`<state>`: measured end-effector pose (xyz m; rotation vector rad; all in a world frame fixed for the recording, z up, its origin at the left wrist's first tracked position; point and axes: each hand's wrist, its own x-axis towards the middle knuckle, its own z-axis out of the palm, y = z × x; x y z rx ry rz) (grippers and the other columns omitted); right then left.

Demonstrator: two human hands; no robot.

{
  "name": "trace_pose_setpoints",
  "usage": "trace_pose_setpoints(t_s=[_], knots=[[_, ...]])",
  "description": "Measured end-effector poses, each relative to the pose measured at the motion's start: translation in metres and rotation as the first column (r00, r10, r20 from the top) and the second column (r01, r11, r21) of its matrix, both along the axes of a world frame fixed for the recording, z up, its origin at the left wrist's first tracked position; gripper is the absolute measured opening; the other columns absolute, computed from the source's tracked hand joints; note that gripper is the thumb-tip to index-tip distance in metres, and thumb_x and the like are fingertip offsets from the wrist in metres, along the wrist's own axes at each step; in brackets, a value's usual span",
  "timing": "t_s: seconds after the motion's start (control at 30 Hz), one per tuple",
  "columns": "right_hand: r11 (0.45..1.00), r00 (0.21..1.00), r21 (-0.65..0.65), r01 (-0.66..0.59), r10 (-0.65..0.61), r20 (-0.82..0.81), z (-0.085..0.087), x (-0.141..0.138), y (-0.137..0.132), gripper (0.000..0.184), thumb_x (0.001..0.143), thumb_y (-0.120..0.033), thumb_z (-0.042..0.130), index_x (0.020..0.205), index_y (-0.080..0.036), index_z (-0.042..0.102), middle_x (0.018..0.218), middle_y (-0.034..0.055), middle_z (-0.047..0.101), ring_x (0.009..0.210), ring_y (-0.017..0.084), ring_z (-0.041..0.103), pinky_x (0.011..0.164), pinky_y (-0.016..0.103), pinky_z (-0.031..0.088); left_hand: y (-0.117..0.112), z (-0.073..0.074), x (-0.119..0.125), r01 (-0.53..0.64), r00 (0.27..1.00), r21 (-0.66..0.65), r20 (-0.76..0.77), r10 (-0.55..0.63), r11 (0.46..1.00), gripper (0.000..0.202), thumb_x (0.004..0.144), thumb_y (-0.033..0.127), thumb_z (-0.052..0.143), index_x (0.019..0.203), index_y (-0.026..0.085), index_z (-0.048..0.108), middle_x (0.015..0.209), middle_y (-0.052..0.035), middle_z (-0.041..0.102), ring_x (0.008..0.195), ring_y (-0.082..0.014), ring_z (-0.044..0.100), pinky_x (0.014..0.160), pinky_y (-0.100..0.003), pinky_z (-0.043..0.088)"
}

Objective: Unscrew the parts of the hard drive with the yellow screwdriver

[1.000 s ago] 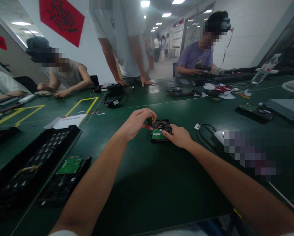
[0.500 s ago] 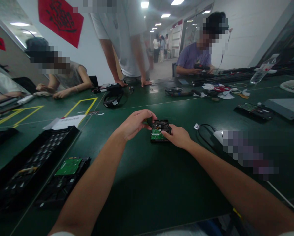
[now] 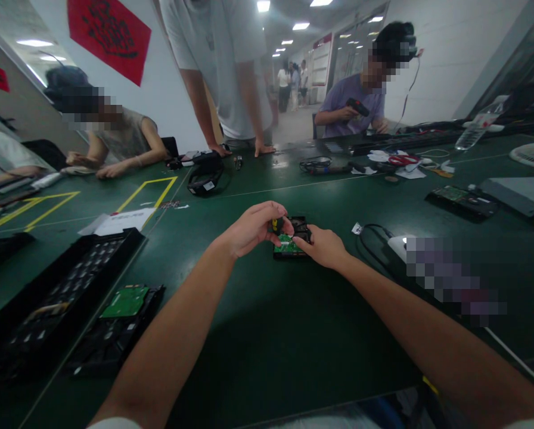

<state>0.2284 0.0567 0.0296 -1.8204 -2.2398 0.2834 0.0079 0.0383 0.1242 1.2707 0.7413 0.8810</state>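
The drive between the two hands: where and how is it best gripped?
Probably by its right edge, from the right, where the right hand holds it: the drive lies flat with its green board facing up, and the left hand partly covers its left side, making that approach awkward.

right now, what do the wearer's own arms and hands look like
The left hand and right hand are gloveless, with no watch visible. The forearms are bare; a pale edge, probably a sleeve, shows at bottom left.
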Motion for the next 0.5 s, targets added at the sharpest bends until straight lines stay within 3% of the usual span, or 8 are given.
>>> trace_pose_setpoints(t_s=[0.27, 0.5], knots=[[0.999, 1.0, -0.035, -0.008, 0.008, 0.006, 0.003, 0.001, -0.001, 0.067, 0.098, -0.073, 0.038, 0.129, -0.018, 0.06, 0.115, 0.0162, 0.073, 0.098, 0.032, 0.071, 0.077, 0.037, 0.05, 0.003, 0.007, -0.007, -0.161, 0.976, 0.143, -0.123, 0.179, 0.977, 0.02, 0.083, 0.036, 0.067, 0.084, 0.016, 0.068, 0.091, -0.0065, 0.064, 0.085, -0.0175, 0.061, 0.061, -0.025, 0.05], [0.999, 1.0, -0.035, -0.005, 0.005, 0.005, 0.006, 0.0, -0.002, 0.066, 0.098, -0.073, 0.039, 0.131, -0.019, 0.059, 0.113, 0.0149, 0.074, 0.098, 0.032, 0.071, 0.077, 0.037, 0.051, -0.002, 0.01, -0.005, -0.093, 0.978, 0.137, -0.172, 0.117, 0.986, 0.021, 0.083, 0.035, 0.068, 0.093, 0.017, 0.072, 0.095, -0.0076, 0.067, 0.084, -0.0177, 0.061, 0.058, -0.024, 0.05]])
